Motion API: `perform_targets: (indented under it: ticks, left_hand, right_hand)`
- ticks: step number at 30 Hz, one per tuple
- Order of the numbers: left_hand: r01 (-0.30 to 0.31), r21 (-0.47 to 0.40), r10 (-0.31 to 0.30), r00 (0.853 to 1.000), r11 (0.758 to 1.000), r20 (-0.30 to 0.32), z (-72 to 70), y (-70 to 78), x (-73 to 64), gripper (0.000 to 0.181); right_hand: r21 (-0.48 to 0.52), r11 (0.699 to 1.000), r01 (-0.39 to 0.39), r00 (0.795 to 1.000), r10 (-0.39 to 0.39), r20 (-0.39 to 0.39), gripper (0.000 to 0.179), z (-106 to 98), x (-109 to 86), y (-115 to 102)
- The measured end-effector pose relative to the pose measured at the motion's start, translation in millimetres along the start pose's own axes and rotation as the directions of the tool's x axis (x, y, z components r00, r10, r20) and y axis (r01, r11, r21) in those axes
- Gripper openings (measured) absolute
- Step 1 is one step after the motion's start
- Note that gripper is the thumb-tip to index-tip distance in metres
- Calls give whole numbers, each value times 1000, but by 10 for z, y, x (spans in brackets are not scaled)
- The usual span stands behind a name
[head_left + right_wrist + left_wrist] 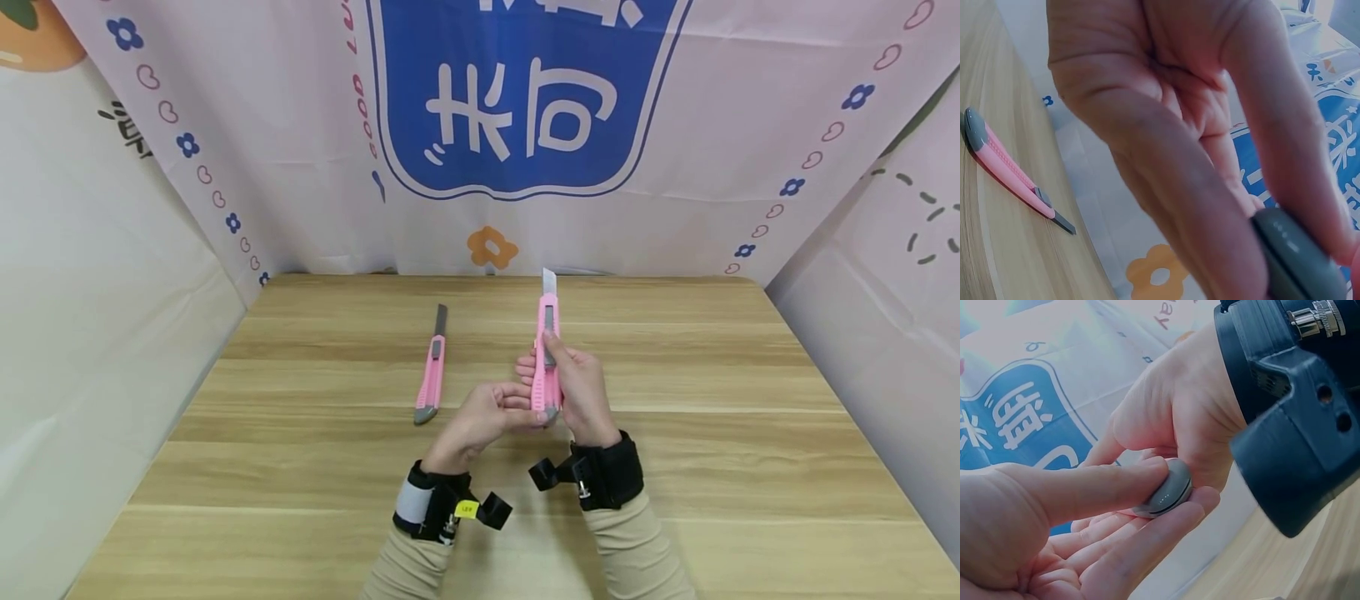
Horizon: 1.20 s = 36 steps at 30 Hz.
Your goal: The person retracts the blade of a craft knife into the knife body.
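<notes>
A pink utility knife (538,392) with a grey slider and a bare silver blade (550,282) stands out in front of both hands, blade pointing to the back. My right hand (585,396) grips its body from the right, the thumb on the slider area. From the left, my left hand (480,421) pinches the grey end cap (1169,490) between thumb and fingers. A second pink utility knife (432,375) lies on the table left of the hands, its dark blade out, untouched; the right wrist view shows this lying knife (1010,169) too.
The wooden table (300,475) runs back to a white cloth backdrop (300,200) with a blue sign (510,175). White cloth sides (112,333) stand left and right. Each wrist wears a black strap (611,475) with a small camera mount.
</notes>
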<state>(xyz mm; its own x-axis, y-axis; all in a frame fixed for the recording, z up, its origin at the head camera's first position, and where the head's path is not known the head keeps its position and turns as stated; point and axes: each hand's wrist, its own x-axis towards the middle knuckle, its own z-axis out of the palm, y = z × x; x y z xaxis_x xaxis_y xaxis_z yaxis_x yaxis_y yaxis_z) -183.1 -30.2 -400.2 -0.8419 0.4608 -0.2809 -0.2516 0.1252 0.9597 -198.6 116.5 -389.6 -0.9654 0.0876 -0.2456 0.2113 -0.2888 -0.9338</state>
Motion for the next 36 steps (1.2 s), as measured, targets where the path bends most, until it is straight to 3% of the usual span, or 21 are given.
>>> perform_targets:
  ticks: [9,22,36]
  left_hand:
    - [5,23,-5,1000,1000,5,18,-8,6,35]
    - [-8,9,8,1000,1000,20,7,-14,9,34]
    - [-10,5,10,1000,1000,21,7,-12,4,34]
  right_hand:
    - [-35,999,11,999,-13,-46,47,7,-20,-3]
    - [6,996,91,996,-91,14,40,3,-19,8]
    - [16,997,76,997,-77,33,42,-3,-15,7]
